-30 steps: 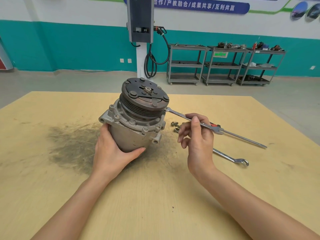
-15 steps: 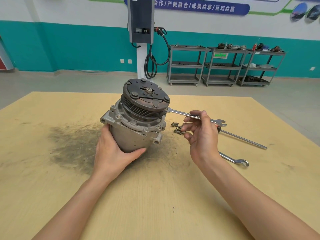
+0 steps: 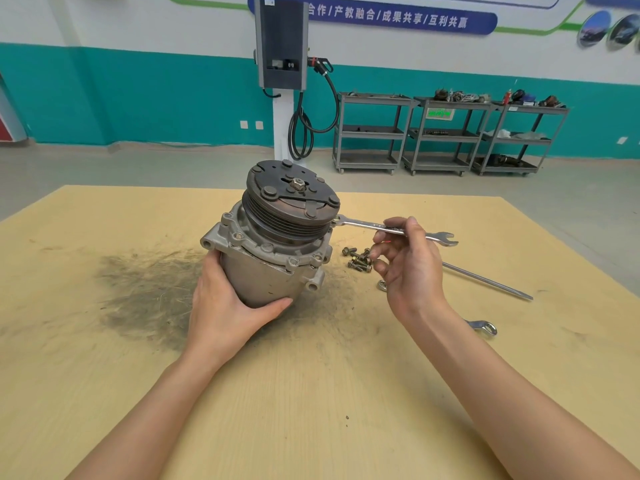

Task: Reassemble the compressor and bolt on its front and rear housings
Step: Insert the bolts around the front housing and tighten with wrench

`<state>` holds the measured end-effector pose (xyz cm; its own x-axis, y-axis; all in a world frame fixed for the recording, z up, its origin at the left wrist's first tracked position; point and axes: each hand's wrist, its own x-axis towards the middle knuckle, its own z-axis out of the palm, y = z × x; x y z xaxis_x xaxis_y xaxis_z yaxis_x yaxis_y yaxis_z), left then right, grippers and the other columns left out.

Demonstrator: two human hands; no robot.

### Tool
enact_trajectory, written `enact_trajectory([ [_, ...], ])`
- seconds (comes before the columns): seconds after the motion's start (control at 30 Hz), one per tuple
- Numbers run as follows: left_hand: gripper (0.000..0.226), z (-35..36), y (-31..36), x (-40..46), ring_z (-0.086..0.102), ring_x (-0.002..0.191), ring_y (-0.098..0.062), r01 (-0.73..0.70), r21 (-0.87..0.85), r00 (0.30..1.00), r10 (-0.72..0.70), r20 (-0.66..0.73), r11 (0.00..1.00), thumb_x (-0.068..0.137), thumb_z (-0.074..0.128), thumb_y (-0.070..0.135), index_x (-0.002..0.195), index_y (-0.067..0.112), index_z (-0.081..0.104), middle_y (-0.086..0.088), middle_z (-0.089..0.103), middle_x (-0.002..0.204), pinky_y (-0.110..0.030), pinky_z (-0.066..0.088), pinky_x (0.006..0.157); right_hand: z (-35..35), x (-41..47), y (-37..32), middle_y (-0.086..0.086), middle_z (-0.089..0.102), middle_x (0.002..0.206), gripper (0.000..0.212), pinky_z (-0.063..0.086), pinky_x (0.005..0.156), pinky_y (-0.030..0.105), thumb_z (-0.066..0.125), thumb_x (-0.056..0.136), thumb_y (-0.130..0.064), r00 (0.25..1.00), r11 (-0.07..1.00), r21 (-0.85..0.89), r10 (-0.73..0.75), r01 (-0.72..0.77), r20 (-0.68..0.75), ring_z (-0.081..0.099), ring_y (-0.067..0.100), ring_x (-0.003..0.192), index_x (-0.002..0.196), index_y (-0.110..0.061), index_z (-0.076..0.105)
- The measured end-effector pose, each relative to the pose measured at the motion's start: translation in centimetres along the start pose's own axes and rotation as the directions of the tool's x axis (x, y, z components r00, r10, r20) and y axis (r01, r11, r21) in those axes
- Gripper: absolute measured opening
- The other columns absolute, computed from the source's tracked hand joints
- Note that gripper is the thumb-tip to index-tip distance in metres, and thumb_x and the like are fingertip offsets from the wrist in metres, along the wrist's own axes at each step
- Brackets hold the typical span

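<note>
Compressor (image 3: 273,251) stands tilted on table (image 3: 104,393), pulley end up, near middle. Left hand (image 3: 225,306) grips grey cast body from below. Right hand (image 3: 408,268) pinches spanner (image 3: 391,230) at shaft; ring end sits at flange bolt under pulley, seating hidden.

Step looks like tightening front housing bolt. Advice: seat ring fully, keep spanner flat, short swings, brace body firm.

Pulley (image 3: 294,202) dark, grooved, slightly rusty. Housing matt aluminium, lobed. Loose bolts (image 3: 358,259) brassy, beside compressor. Table pale wood, sooty smear.
</note>
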<state>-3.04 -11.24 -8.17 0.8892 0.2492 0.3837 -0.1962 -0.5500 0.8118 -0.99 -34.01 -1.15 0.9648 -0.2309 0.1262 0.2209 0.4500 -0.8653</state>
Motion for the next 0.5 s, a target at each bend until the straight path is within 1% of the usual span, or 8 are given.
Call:
enact_trajectory([
  [0.13,0.118,0.0,0.1,-0.1,0.045,0.131,-0.019,0.005,-0.001,1.0,-0.005,0.002,1.0,0.038,0.08,0.069,0.136,0.04,0.022,0.006,0.044,0.142,-0.049,0.042,0.108,-0.9,0.8,-1.2,0.002,0.061,0.063,0.034,0.037,0.043,0.021,0.034,0.105,-0.025,0.99,0.99,-0.047,-0.136,0.135,-0.027,0.053,0.015,0.051,0.086,-0.011,0.058],
  [0.2,0.116,0.0,0.2,-0.1,0.045,0.131,-0.019,0.005,-0.002,1.0,-0.005,0.002,1.0,0.038,0.08,0.069,0.135,0.041,0.022,0.006,0.044,0.142,-0.049,0.042,0.107,-1.8,1.2,-1.7,0.0,0.061,0.061,0.034,0.037,0.042,0.021,0.034,0.105,-0.024,0.976,0.968,-0.139,-0.214,0.208,-0.035,0.054,0.014,0.05,0.085,-0.011,0.058],
  [0.27,0.114,0.0,0.2,-0.1,0.045,0.131,-0.02,0.004,-0.001,1.0,-0.004,-0.002,1.0,0.038,0.079,0.07,0.134,0.043,0.022,0.007,0.044,0.141,-0.049,0.042,0.107,-3.0,1.4,-1.9,-0.003,0.061,0.058,0.034,0.037,0.042,0.02,0.033,0.106,-0.021,0.958,0.917,-0.287,-0.284,0.278,0.019,0.054,0.012,0.049,0.084,-0.011,0.057],
  [0.33,0.115,0.1,0.2,-0.1,0.045,0.13,-0.019,0.01,0.001,1.0,-0.01,-0.004,1.0,0.038,0.079,0.07,0.134,0.043,0.022,0.007,0.044,0.141,-0.049,0.043,0.106,-3.9,1.3,-1.7,-0.002,0.062,0.06,0.034,0.036,0.044,0.02,0.034,0.106,-0.02,0.949,0.872,-0.374,-0.296,0.315,0.11,0.055,0.012,0.051,0.084,-0.011,0.057],
  [0.4,0.118,0.1,0.1,-0.1,0.045,0.131,-0.019,0.011,0.004,1.0,-0.011,-0.002,1.0,0.038,0.08,0.07,0.137,0.041,0.021,0.007,0.044,0.142,-0.049,0.042,0.107,-4.2,1.1,-1.3,0.002,0.064,0.064,0.034,0.038,0.044,0.021,0.035,0.106,-0.022,0.951,0.883,-0.355,-0.268,0.307,0.156,0.055,0.014,0.054,0.085,-0.012,0.059],
  [0.5,0.122,0.0,0.1,-0.1,0.044,0.132,-0.019,0.008,0.006,1.0,-0.008,-0.001,1.0,0.038,0.08,0.07,0.139,0.036,0.021,0.006,0.044,0.142,-0.049,0.042,0.108,-3.4,1.4,-1.1,0.004,0.064,0.066,0.035,0.038,0.044,0.021,0.034,0.106,-0.027,0.971,0.949,-0.223,-0.196,0.223,0.134,0.056,0.015,0.055,0.087,-0.011,0.059],
])
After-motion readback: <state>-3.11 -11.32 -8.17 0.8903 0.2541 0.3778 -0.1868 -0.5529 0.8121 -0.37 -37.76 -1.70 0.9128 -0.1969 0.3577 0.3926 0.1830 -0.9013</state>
